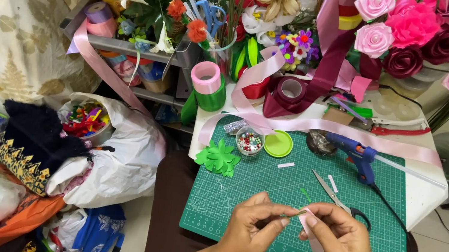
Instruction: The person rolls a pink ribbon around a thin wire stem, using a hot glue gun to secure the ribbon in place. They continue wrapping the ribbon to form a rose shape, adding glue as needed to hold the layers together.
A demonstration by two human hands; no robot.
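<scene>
**Thin green stem pinched between both hands over the cutting mat**

Your left hand [252, 226] and right hand [334, 235] meet above the green gridded cutting mat [263, 187] on the surface. The left fingers [277, 212] pinch a thin green wire stem [296, 213], its long axis running left to right; the right fingers grip its far end along with a pale pink ribbon piece [307, 230]. Beyond, a small clear tub [249, 142] holds mixed beads, its round green lid [278, 143] beside it.

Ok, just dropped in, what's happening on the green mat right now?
A person works over the green cutting mat. The left hand pinches a thin green stem, and the right hand holds a pale pink ribbon piece against its end. Scissors, a blue glue gun and a small tub of beads lie unused on the mat.
</scene>
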